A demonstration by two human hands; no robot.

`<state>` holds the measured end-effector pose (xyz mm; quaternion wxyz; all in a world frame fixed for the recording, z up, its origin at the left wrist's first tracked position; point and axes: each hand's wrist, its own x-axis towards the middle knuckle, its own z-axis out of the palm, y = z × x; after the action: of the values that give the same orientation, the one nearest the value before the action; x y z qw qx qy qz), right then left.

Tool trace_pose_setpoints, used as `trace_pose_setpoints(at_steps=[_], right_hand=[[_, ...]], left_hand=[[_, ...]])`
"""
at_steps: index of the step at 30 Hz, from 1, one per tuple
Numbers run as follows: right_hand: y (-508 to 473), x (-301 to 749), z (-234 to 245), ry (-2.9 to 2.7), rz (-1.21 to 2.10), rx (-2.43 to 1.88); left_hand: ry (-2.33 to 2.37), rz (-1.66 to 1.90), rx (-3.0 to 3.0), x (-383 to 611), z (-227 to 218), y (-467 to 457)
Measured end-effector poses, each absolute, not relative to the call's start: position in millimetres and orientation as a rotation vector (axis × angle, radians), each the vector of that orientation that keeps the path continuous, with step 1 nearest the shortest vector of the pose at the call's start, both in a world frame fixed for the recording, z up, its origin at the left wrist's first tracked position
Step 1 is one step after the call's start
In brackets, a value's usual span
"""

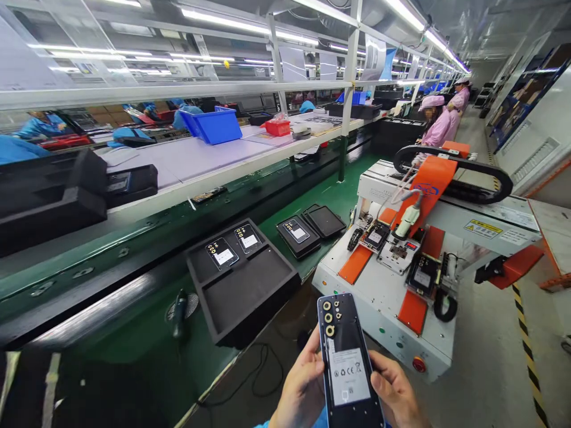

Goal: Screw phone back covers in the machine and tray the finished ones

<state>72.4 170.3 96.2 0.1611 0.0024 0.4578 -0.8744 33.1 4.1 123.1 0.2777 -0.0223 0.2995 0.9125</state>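
Observation:
A smartphone (pixel 345 356) is held up between my two hands, its back towards me. Three gold-ringed camera openings and a white printed label show on that dark back. My left hand (pixel 306 380) grips its left edge, thumb on the side. Along the right edge my right hand (pixel 395 386) closes on it too. Beyond the hands lies a black foam tray (pixel 245 279) holding two similar phone backs, one the left phone (pixel 222 253), the other the right phone (pixel 248 238). Another phone (pixel 296 230) rests in a smaller black tray (pixel 307 248) farther back.
To the right stands a white machine (pixel 383 297) with orange parts, fixtures and a red button (pixel 418 364). A dark screwdriver (pixel 179 315) lies on the green bench (pixel 134 368). Blue bin (pixel 214 126) sits on the conveyor (pixel 169 157). Co-workers in pink (pixel 435 125) are farther off.

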Motion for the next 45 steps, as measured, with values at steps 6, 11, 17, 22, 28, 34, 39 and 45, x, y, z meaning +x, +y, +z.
trace_pose_setpoints(at_steps=[6,11,17,22,28,34,39,45], right_hand=[[162.6,77.0,107.2,1.164,-2.601,0.158],[163.0,81.0,105.7,1.181,-2.573,0.306],[166.2,82.8,95.9,1.199,-2.572,0.345],[168.7,85.8,91.3,1.196,-2.572,0.354],[171.9,88.0,87.2,1.184,-2.571,0.388],[173.8,90.5,79.0,1.425,-2.531,0.438],[171.8,85.9,85.6,1.954,-2.282,0.266],[167.9,83.4,88.8,2.089,-2.164,0.247]], left_hand=[[0.727,2.48,-0.046,37.9,114.9,5.2],[0.702,2.48,-0.117,37.9,113.3,7.5],[0.669,2.479,-0.148,36.7,111.1,11.4],[0.667,2.474,-0.154,38.0,107.5,14.4],[0.739,2.464,-0.157,40.7,110.1,16.4],[0.895,2.469,-0.246,44.2,107.6,14.5],[0.955,2.457,-0.226,46.1,97.0,14.2],[0.959,2.479,-0.244,51.4,82.7,13.4]])
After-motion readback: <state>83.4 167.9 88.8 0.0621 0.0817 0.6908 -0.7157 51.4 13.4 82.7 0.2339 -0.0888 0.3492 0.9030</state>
